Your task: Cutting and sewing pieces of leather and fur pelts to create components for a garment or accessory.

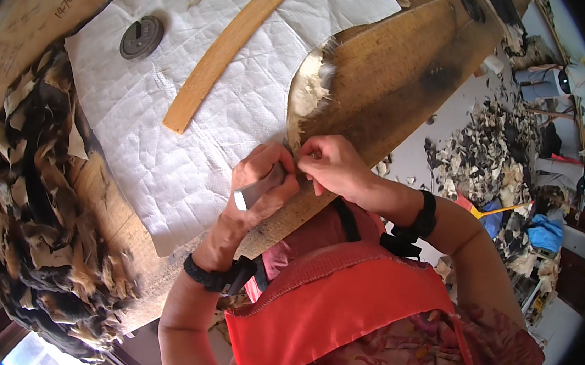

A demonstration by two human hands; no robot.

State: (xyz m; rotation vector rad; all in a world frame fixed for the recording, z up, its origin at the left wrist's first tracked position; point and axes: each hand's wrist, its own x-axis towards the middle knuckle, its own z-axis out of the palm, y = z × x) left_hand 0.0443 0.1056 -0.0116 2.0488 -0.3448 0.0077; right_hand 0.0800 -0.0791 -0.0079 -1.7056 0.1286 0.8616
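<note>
My left hand [261,178] is closed around a flat grey metal tool [259,189], whose shiny end sticks out toward the wrist. Close beside it, my right hand [336,166] has its fingers pinched together at the lower end of a cream pelt piece [311,86] with a furry edge. What exactly lies between the fingertips is mostly hidden. Both hands are above the near edge of the wooden board [408,63]. A large white quilted sheet [228,111] spreads under and beyond my left hand.
On the sheet lie a curved wooden strip [229,50] and a round dark slotted weight [142,37]. Dark fur scraps [53,208] pile up at the left. Many scraps [481,148] cover the floor at the right, near a yellow-handled tool [502,209] and a blue bag [546,233].
</note>
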